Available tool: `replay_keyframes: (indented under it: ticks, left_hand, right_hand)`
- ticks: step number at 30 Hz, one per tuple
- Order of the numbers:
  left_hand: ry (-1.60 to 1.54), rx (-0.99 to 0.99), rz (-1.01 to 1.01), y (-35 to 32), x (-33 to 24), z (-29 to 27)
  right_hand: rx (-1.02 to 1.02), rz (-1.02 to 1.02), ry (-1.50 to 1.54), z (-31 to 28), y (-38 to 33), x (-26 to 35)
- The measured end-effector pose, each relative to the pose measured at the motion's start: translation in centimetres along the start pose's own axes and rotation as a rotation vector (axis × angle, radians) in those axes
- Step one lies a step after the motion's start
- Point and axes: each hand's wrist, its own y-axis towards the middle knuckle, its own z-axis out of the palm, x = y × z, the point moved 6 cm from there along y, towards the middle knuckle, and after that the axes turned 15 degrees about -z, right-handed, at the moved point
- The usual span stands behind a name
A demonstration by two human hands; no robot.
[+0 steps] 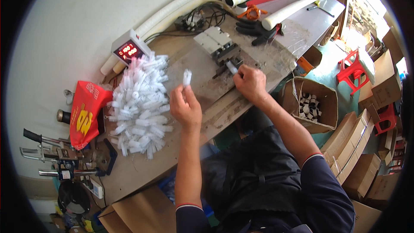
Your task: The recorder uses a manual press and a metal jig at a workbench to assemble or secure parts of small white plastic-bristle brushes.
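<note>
My left hand (186, 105) pinches a small white bristle brush (187, 77), which stands upright above the fingertips over the bench. Closed beside the small metal machine (214, 42), my right hand (250, 82) grips another white brush (232, 67), its far end at the machine's jaw. Whether that end sits inside the jaw, I cannot tell. To the left of my left hand lies a big heap of white brushes (140, 108), several with twisted wire ends showing.
Behind the heap stands a box with a red digital display (129, 49). A red bag (88, 112) and a lever press (69, 164) are at the left. Black gloves (254, 30) and white tubes (293, 11) lie farther back. A carton of black-and-white pieces (310, 108) stands right of the bench.
</note>
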Motion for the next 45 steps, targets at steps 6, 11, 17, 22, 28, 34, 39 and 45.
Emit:
replay_keyframes:
  ticks: [6,11,17,22,28,34,39,45]
  left_hand:
    - [-0.01,0.05,-0.01,-0.1,-0.2,0.2]
    - [0.025,0.015,-0.001,-0.1,-0.2,0.1]
    - [0.052,0.05,-0.022,-0.2,-0.2,0.1]
    - [0.086,0.073,-0.018,-0.4,-0.6,0.3]
    - [0.127,0.057,0.057,-0.4,-1.0,0.4]
    - [0.171,0.098,0.049,-0.5,-0.4,1.0]
    - [0.127,0.232,-0.065,-0.9,0.6,1.7]
    - [0.122,0.295,-0.042,-1.1,-0.8,2.6]
  right_hand:
    - [0.047,-0.01,0.066,-0.2,0.2,0.6]
    - [-0.026,-0.054,0.058,-0.2,0.3,0.7]
    - [0.031,-0.035,0.064,0.0,0.3,0.4]
    - [0.03,-0.028,0.07,0.0,0.2,0.2]
    - [0.066,-0.008,0.094,-0.4,0.5,0.5]
    - [0.044,0.02,0.09,-0.7,0.6,0.6]
    - [0.01,0.066,0.158,-0.7,0.4,0.1]
    - [-0.035,0.073,0.171,-0.5,0.3,-0.3]
